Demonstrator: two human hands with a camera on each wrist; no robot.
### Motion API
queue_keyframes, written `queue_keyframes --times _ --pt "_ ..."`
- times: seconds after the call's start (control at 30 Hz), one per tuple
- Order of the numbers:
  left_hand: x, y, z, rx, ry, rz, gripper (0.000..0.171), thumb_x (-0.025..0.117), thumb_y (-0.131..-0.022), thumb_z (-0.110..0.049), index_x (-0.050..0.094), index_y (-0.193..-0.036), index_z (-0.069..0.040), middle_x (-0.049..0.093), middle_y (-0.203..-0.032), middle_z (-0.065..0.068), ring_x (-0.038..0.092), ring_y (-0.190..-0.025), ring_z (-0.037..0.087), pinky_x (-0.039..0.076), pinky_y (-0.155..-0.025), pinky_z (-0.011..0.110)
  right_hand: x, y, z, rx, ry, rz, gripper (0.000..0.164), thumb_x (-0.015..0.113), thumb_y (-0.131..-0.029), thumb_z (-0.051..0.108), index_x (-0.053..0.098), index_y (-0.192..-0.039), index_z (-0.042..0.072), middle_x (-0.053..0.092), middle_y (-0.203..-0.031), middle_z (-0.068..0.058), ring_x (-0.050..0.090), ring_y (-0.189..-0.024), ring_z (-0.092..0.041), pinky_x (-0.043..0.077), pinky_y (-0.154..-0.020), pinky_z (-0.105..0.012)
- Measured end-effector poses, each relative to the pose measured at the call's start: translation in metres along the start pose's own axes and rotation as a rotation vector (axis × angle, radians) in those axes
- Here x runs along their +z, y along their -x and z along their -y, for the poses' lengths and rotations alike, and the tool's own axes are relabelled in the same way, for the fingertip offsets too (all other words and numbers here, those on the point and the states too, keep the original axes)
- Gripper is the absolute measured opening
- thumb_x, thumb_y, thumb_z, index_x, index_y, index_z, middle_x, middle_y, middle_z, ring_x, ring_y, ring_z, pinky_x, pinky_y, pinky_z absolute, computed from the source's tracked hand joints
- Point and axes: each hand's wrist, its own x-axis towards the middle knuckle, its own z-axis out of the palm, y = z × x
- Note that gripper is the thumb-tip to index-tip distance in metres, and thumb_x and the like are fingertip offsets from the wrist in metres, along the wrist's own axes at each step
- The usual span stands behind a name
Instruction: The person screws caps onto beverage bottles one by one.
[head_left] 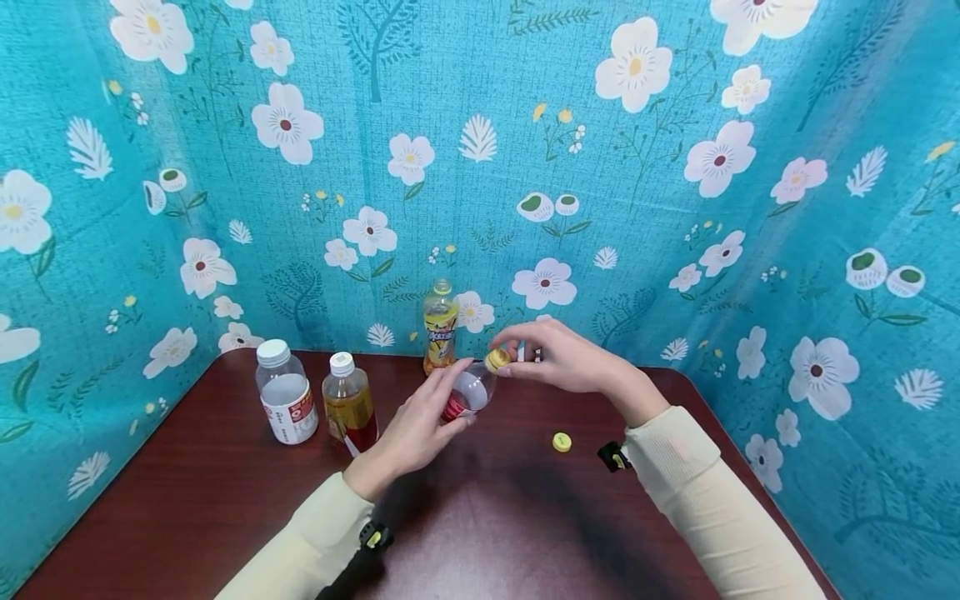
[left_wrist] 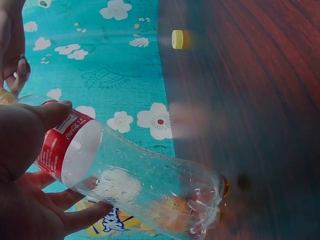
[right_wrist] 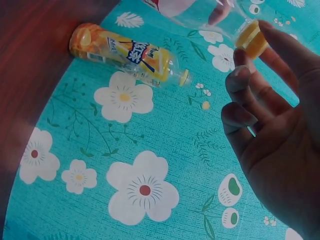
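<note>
My left hand (head_left: 416,429) grips a clear plastic bottle (left_wrist: 142,165) round its red Coca-Cola label (left_wrist: 70,135). The bottle is tilted, its neck towards my right hand (head_left: 558,354), and only droplets show inside. Thumb and finger of the right hand pinch a yellow cap (right_wrist: 251,41) at the bottle's mouth. Whether the cap is threaded on cannot be told. Just behind stands an uncapped bottle with a yellow label (head_left: 440,327). Another yellow cap (head_left: 562,442) lies on the table below the right hand.
To the left, on the dark red-brown table (head_left: 480,533), stand a white-lidded bottle with amber-red contents (head_left: 350,407) and a wide bottle with a white lid (head_left: 287,396). A blue flowered cloth (head_left: 480,208) hangs behind and at both sides.
</note>
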Motion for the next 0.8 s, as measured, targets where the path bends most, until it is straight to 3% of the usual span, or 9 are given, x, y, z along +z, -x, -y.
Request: queue_keyframes --times 0.27,0.53,0.67,0.8 --pt "0.001 0.001 -0.001 0.01 0.005 0.004 0.088 0.083 -0.088 -0.025 0.03 -0.159 -0.032 0.051 -0.139 0.006 0.057 -0.12 0.022 0.057 -0.094 0.046 0.007 -0.006 0.001 -0.025 -0.007 -0.075 0.014 0.074 -0.096 0.032 0.071 -0.097 0.019 0.065 -0.071 0.01 0.055 -0.06 -0.012 0.044 -0.056 -0.03" --pt "0.001 0.001 -0.002 0.012 0.021 0.015 0.088 0.082 -0.089 -0.025 0.03 -0.16 -0.029 0.05 -0.142 0.007 0.056 -0.124 0.023 0.056 -0.095 0.047 0.015 -0.006 0.004 0.086 0.18 -0.138 0.035 0.059 -0.101 0.053 0.065 -0.082 0.025 0.052 -0.059 0.009 0.048 -0.052 -0.011 0.04 -0.049 -0.031" --pt "-0.001 0.0 -0.002 0.004 0.03 0.003 0.089 0.083 -0.088 -0.025 0.03 -0.159 -0.029 0.05 -0.143 0.007 0.056 -0.125 0.023 0.056 -0.096 0.046 0.012 -0.003 0.004 0.087 0.16 -0.125 0.031 0.052 -0.104 0.052 0.07 -0.103 0.026 0.057 -0.068 0.01 0.054 -0.06 -0.012 0.045 -0.054 -0.033" --pt "-0.002 0.0 -0.001 0.001 0.017 -0.004 0.088 0.083 -0.088 -0.024 0.03 -0.159 -0.029 0.051 -0.141 0.007 0.058 -0.122 0.022 0.057 -0.095 0.045 0.005 0.001 0.005 0.057 0.074 -0.054 0.04 0.06 -0.102 0.046 0.062 -0.136 0.024 0.064 -0.091 0.012 0.06 -0.077 -0.01 0.052 -0.068 -0.036"
